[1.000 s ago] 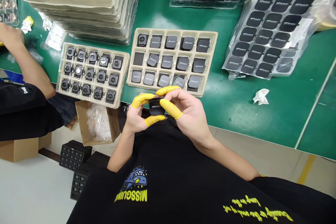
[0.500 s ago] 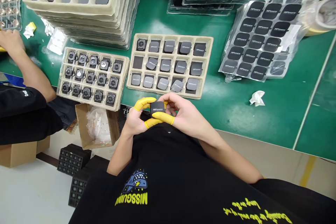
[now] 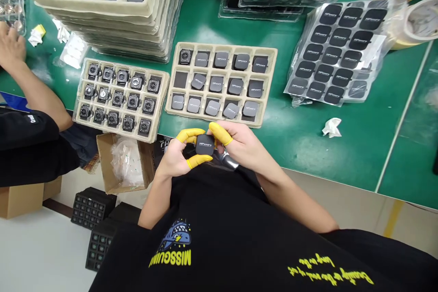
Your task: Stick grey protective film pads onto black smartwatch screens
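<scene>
Between my hands is a black square smartwatch body [image 3: 205, 145], its printed face turned up. My left hand [image 3: 176, 154] grips it at the left edge, with yellow finger cots on the thumb and fingers. My right hand [image 3: 241, 143] pinches at its upper right corner, the yellow-covered thumb on top; the fingers beneath are partly hidden. A shiny clear film [image 3: 229, 160] shows under my right hand. Just beyond lies a beige tray [image 3: 224, 45] of labelled square pieces, one watch showing its underside, and one pocket with only a dark lining.
Left of it, another tray [image 3: 164, 100] holds several watch bodies, undersides up. Stacked trays [image 3: 164, 23] stand behind. To the right are label sheets [image 3: 325, 57], a crumpled tissue [image 3: 331, 127] and a tape roll [image 3: 422, 18]. A co-worker's arm [image 3: 41, 86] reaches in at far left.
My right thumb has lifted from the watch's lower edge to its upper right corner, baring the printed face. The shiny film has come into view. The co-worker's hand has shifted slightly.
</scene>
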Demonstrator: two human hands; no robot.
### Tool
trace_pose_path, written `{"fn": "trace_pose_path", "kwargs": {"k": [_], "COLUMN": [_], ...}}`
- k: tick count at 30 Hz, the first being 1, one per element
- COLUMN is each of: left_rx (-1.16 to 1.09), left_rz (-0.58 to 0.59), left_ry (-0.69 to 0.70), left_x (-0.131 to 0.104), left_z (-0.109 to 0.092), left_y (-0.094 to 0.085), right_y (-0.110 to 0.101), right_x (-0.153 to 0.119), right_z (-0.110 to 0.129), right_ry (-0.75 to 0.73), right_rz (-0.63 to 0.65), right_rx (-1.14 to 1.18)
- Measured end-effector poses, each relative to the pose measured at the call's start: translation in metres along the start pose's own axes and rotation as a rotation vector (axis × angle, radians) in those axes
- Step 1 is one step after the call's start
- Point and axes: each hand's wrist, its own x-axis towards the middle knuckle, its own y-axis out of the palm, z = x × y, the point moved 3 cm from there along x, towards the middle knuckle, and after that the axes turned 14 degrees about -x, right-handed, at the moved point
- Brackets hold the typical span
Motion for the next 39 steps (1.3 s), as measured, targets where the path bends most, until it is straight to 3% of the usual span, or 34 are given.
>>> {"fn": "trace_pose_path", "kwargs": {"k": [5,12,17,22,26,27,29,32,34,36,39], "left_rx": [0.118,0.022,0.028,0.032,-0.061,-0.087,-0.129,-0.150,-0.103,0.022,0.367], "left_rz": [0.028,-0.051,-0.071,-0.113,-0.199,-0.228,-0.280,-0.382,-0.500,-0.665,-1.018], "left_ry": [-0.011,0.013,-0.102,-0.071,-0.030,-0.023,-0.007,0.065,0.124,0.161,0.207], "left_x": [-0.001,-0.010,-0.018,-0.022,-0.031,-0.035,-0.045,-0.070,-0.099,-0.140,-0.217], "left_z": [-0.004,0.006,0.005,0.005,0.002,0.000,-0.006,-0.022,-0.038,-0.057,-0.095], "left_y": [-0.002,-0.005,-0.015,-0.027,-0.041,-0.044,-0.049,-0.057,-0.069,-0.091,-0.136], "right_y": [0.003,0.015,0.022,0.018,-0.004,-0.009,-0.014,-0.010,-0.004,0.001,-0.002], "right_x": [-0.002,0.014,0.020,0.026,0.079,0.099,0.142,0.192,0.204,0.202,0.183], "right_z": [-0.003,-0.001,-0.001,0.007,0.016,0.017,0.016,0.008,0.004,0.002,-0.004], "right_ry": [0.022,-0.040,-0.023,-0.134,-0.275,-0.284,-0.219,-0.065,-0.050,-0.065,-0.082], "right_rz": [0.067,-0.050,0.073,0.104,-0.195,-0.287,-0.348,-0.329,-0.332,-0.352,-0.384], "right_rx": [-0.123,-0.139,-0.129,-0.231,-0.405,-0.506,-0.760,-1.020,-1.067,-1.085,-1.092]}}
